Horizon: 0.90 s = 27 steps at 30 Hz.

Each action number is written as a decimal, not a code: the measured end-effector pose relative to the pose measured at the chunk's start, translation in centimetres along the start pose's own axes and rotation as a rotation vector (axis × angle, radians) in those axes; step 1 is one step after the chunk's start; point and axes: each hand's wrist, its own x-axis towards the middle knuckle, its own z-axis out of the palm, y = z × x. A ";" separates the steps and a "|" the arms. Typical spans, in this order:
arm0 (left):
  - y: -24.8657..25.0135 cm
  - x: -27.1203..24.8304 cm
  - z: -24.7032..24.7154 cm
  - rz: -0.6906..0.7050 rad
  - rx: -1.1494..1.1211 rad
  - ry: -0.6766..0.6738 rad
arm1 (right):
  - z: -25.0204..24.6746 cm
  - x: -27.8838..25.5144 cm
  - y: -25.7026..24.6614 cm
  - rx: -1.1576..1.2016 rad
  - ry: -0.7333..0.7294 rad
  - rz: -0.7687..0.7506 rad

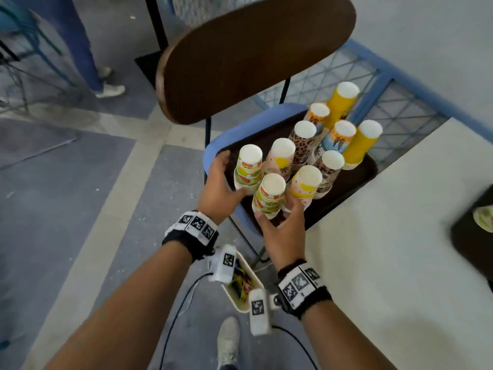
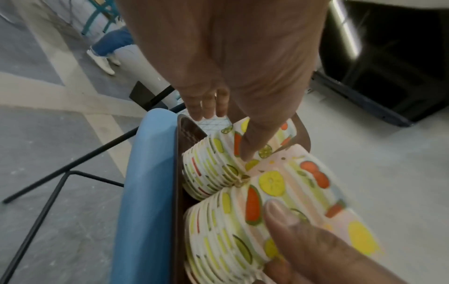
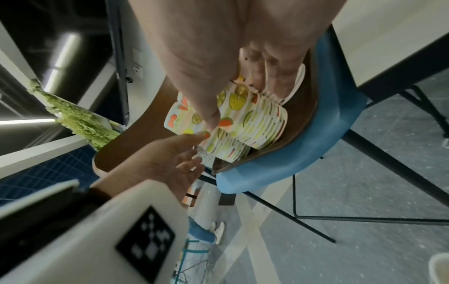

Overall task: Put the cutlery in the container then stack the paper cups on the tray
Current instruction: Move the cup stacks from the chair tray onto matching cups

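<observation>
Ten upside-down paper cup stacks (image 1: pixel 306 145) stand on brown tray (image 1: pixel 354 180), filling it from near-left corner to far edge; tray on blue chair seat (image 1: pixel 226 137); left hand (image 1: pixel 221 182) fingers relaxed, thumb touching far fruit-print stack (image 1: pixel 248 169); right hand (image 1: pixel 282 233) cupping near fruit-print stack (image 1: pixel 269 196); cutlery container (image 1: pixel 245 287) on floor below wrists.

tray (image 1: pixel 354 180): dark brown | chair seat (image 1: pixel 213 150): blue | cups (image 1: pixel 269 196): fruit-print, yellow, leopard-print

A blue chair seat (image 1: pixel 229 134) carries the brown tray (image 1: pixel 352 182) of cup stacks (image 1: pixel 306 156).
</observation>
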 end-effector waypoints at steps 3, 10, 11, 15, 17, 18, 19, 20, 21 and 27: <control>0.2 2.5 -0.1 0.009 0.030 -0.154 | 1.7 0.6 -0.2 -0.014 0.050 0.021; -1.4 4.7 0.9 -0.014 0.157 -0.285 | 4.2 1.8 0.9 -0.065 0.105 0.088; -1.6 5.1 1.0 -0.018 0.176 -0.284 | 4.5 2.0 1.1 -0.073 0.116 0.088; -2.9 6.8 1.2 0.004 0.243 -0.285 | 5.1 2.5 1.0 -0.089 0.187 0.082; -3.5 7.2 1.2 0.001 0.270 -0.296 | 5.2 2.6 0.9 -0.105 0.199 0.069; -3.6 7.2 1.3 0.006 0.277 -0.296 | 5.2 2.6 0.8 -0.112 0.200 0.061; -3.7 7.2 1.3 0.011 0.279 -0.295 | 5.2 2.7 0.7 -0.118 0.198 0.054; -3.8 7.1 1.3 0.015 0.275 -0.297 | 5.2 2.8 0.7 -0.121 0.195 0.052; -3.8 6.9 1.3 0.018 0.274 -0.296 | 5.1 2.8 0.6 -0.120 0.188 0.049; -1.3 4.3 0.6 0.050 0.227 -0.233 | 3.8 2.6 0.0 -0.067 0.163 -0.012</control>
